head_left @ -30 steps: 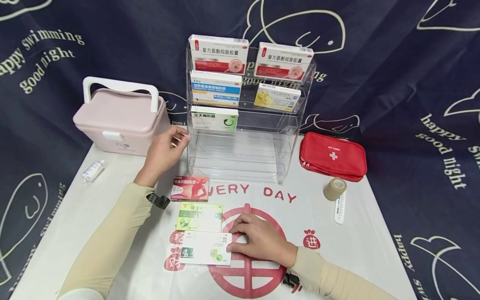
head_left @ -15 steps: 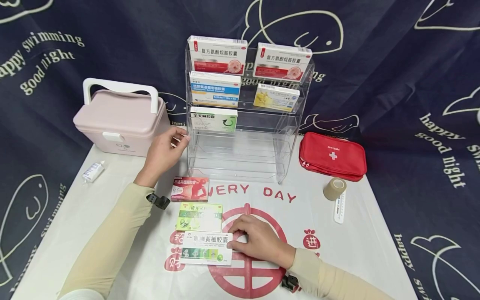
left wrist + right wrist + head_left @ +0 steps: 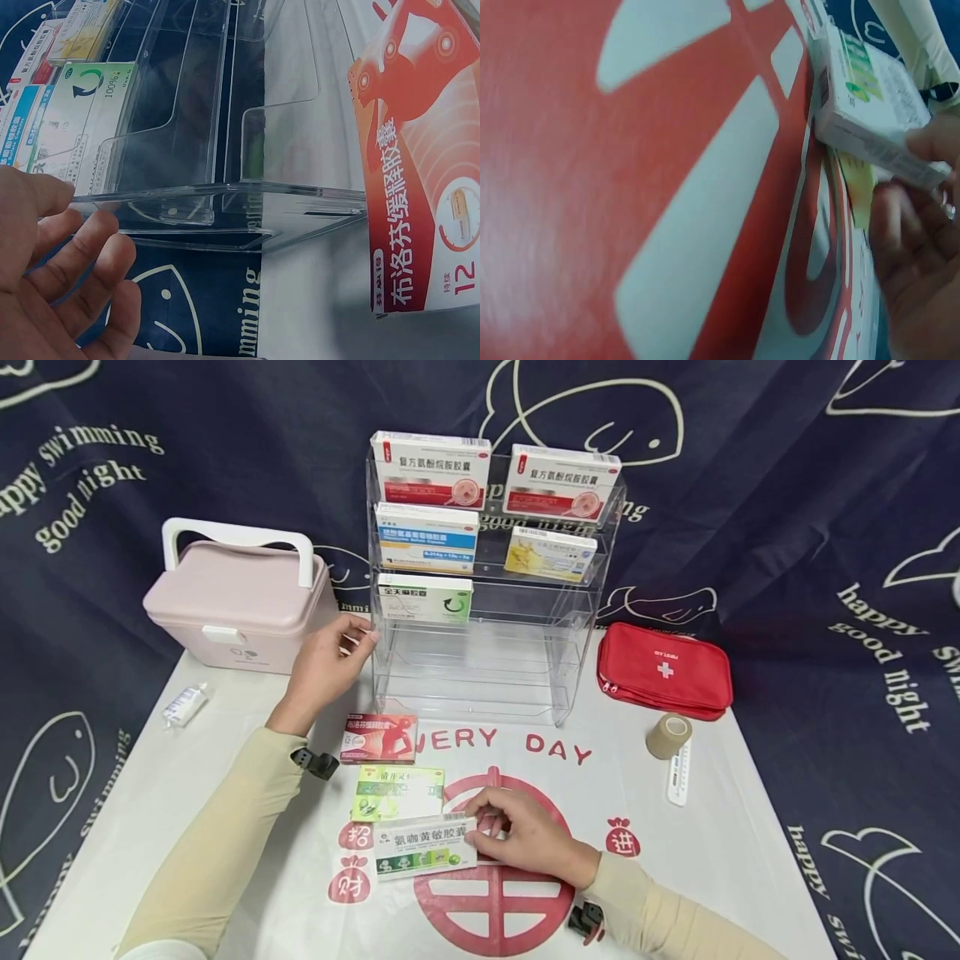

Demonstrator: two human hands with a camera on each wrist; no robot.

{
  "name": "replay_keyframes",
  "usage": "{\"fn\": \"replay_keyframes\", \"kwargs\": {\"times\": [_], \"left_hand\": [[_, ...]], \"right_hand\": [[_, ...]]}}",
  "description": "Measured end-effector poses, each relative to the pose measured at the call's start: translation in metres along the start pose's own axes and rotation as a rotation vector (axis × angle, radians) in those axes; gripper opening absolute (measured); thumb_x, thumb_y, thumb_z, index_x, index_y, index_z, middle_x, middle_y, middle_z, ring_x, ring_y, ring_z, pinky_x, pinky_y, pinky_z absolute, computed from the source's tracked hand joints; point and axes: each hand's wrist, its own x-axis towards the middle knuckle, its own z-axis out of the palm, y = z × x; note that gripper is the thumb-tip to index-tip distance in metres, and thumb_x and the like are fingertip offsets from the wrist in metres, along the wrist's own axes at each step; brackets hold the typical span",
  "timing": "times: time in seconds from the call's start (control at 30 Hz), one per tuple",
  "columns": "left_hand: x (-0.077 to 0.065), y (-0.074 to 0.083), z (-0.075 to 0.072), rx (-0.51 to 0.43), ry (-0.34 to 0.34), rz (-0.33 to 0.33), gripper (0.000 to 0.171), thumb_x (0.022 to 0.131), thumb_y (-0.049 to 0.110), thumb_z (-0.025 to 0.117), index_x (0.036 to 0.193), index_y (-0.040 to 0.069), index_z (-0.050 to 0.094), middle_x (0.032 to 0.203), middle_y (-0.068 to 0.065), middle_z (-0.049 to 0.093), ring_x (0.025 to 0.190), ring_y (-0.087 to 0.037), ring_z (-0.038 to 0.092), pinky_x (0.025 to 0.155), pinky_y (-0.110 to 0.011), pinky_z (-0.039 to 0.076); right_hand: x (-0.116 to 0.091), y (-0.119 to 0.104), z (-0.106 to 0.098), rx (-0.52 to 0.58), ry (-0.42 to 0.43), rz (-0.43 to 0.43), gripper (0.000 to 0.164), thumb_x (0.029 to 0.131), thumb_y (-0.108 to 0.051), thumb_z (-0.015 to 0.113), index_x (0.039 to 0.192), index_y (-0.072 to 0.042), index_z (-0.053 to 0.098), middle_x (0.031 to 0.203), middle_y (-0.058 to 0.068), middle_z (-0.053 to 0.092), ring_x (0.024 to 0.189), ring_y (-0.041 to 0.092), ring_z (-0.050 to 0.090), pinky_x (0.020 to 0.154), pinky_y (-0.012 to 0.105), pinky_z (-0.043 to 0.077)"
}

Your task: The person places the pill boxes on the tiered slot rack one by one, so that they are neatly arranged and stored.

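Observation:
My right hand pinches the right end of a white and green medicine box, which is tilted up with its front edge towards me. In the right wrist view, the thumb lies on the end of this box and the other fingers are under it. My left hand holds the left side edge of a clear tiered display rack between thumb and fingers. A yellow-green medicine box lies partly behind the held one. Beyond that lies a red medicine box, close by in the left wrist view.
On the rack's upper tiers stand several medicine boxes, among them a green and white box and a blue one. A pink lidded case and a small wrapped roll are left; a red first-aid pouch and tan bandage roll right.
My right hand has lifted and tilted the white and green medicine box from the table and shifted it slightly right. My left hand has stayed at the rack's edge.

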Motion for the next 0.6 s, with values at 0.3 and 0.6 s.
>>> {"fn": "replay_keyframes", "kwargs": {"times": [0.3, 0.6], "left_hand": [[0.000, 0.000, 0.001, 0.000, -0.005, 0.000, 0.028, 0.101, 0.030, 0.065, 0.115, 0.007, 0.067, 0.099, -0.010, 0.071, 0.081, -0.027, 0.065, 0.075, -0.040, 0.049], [0.000, -0.001, 0.000, 0.003, 0.000, 0.007, 0.028, 0.101, 0.030, 0.065, 0.115, 0.006, 0.067, 0.099, -0.011, 0.071, 0.081, -0.027, 0.065, 0.075, -0.040, 0.049]], "right_hand": [[-0.001, 0.012, -0.004, -0.015, -0.036, -0.235, 0.030, 0.093, -0.007, 0.074, 0.122, -0.016, 0.070, 0.117, -0.005, 0.065, 0.085, 0.014, 0.062, 0.062, 0.031, 0.055], [-0.002, 0.011, -0.006, 0.032, -0.083, -0.205, 0.035, 0.094, -0.011, 0.075, 0.128, -0.014, 0.069, 0.125, 0.002, 0.065, 0.096, 0.007, 0.063, 0.069, 0.028, 0.058]]}}
